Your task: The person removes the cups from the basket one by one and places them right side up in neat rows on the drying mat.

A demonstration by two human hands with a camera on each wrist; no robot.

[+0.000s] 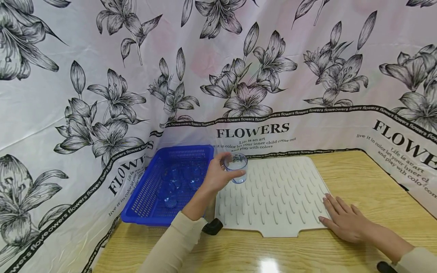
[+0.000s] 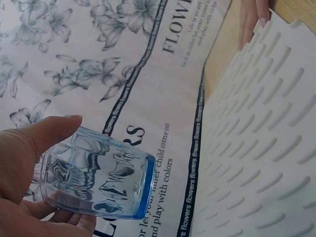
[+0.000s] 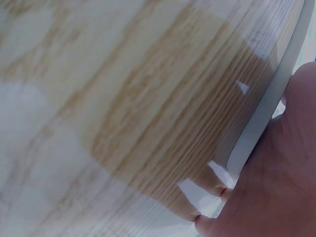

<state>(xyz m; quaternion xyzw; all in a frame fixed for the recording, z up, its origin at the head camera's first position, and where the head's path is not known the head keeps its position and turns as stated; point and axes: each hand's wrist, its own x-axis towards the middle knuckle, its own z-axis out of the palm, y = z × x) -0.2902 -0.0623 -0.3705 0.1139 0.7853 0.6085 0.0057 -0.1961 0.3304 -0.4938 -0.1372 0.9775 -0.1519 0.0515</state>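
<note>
My left hand grips a clear, blue-tinted drinking glass around its side, with the thumb on one side and fingers on the other. The glass is held above the far left part of a white ridged drying mat. In the left wrist view the glass shows its thick blue base pointing away from the palm. At the mat's right edge, my right hand lies flat with its fingers extended, the fingertips touching the edge. The right wrist view catches part of that hand close up beside the mat's rim.
A blue perforated plastic basket stands left of the mat, with several clear glasses inside. Wooden tabletop runs in front of the mat and to its right. A flower-printed cloth hangs behind and along both sides.
</note>
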